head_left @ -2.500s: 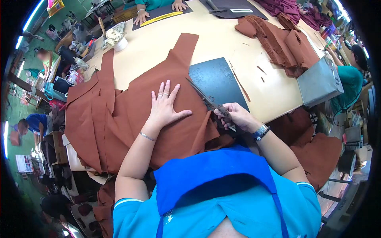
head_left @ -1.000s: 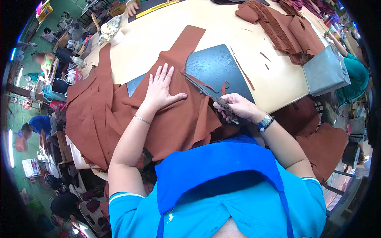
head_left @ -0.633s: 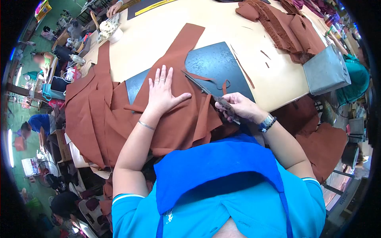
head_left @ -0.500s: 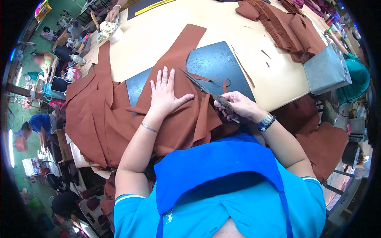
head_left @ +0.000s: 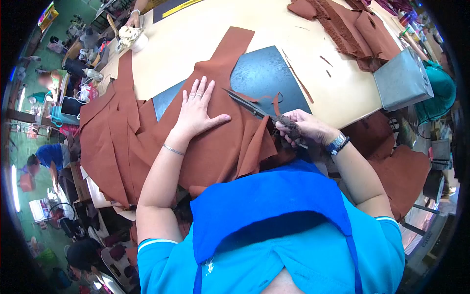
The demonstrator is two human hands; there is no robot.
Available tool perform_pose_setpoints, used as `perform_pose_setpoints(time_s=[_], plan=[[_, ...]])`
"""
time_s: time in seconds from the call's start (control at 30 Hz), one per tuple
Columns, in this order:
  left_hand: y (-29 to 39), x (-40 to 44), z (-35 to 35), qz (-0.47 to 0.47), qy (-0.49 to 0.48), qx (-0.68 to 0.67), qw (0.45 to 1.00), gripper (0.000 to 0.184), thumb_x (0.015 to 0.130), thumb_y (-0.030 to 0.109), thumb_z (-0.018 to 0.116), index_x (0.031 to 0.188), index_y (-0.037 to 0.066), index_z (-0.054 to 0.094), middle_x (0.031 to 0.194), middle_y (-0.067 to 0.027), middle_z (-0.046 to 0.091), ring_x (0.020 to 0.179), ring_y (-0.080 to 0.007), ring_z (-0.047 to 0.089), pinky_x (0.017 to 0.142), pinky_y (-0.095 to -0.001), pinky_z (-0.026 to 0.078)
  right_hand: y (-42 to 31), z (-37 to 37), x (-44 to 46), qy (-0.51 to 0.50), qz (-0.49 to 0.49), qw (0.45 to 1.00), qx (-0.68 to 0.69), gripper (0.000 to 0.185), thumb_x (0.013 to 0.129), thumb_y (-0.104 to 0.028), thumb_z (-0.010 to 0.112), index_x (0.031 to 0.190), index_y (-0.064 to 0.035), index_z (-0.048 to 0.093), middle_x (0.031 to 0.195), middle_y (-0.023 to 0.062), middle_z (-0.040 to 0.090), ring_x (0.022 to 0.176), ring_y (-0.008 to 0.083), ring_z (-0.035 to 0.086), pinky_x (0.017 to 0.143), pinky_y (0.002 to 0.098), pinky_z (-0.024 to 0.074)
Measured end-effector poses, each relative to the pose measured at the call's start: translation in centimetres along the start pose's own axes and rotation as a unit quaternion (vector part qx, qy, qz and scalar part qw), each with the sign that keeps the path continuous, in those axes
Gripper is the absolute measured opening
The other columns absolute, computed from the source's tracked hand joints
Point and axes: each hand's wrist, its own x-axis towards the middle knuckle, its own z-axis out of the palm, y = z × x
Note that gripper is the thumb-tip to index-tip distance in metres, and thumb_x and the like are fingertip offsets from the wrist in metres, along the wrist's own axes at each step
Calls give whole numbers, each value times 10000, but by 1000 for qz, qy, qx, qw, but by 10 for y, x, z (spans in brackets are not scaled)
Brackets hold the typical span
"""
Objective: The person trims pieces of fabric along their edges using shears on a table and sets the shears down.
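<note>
My left hand [head_left: 197,111] lies flat with fingers spread on a reddish-brown sheet of leather or fabric [head_left: 210,152]. A pair of scissors [head_left: 250,106] with wrapped handles is gripped in my right hand [head_left: 309,128]. Its blades point up and left, slightly apart, at the sheet's right edge. Beneath the sheet lies a dark cutting board [head_left: 267,73]. Thin trimmed strips [head_left: 276,100] curl beside the blades. The sheet's narrow end reaches toward the far side of the table.
More brown pieces [head_left: 110,142] lie at the left, and others [head_left: 352,34] at the far right. A grey metal box [head_left: 404,81] stands on the table's right edge. At the far left, another person's hand [head_left: 133,19] is near a white pot [head_left: 139,43].
My left hand has shifted slightly left and up on the sheet. My right hand and the scissors have moved a little to the right, and the blades look wider apart.
</note>
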Motion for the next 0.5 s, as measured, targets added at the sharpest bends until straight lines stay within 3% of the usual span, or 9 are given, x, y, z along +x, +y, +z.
perform_pose_setpoints(time_s=[0.4,0.5], plan=[[-27,11,-11,45,-20,-26,998,1081,688,728,646,1525,175,243,1602,-91,155,1481,-289,107,1175,-546,81,-11,3,1,-13,9,1000,26,239,915,-321,670,804,-123,595,627,-36,580,509,40,541,482,186,440],[-40,19,-6,19,-8,-42,999,1110,653,757,647,1513,165,272,1594,-94,176,1477,-288,119,1176,-550,77,-6,-7,2,-33,13,999,25,216,920,-299,664,816,-121,601,632,-35,584,515,41,546,481,183,442]])
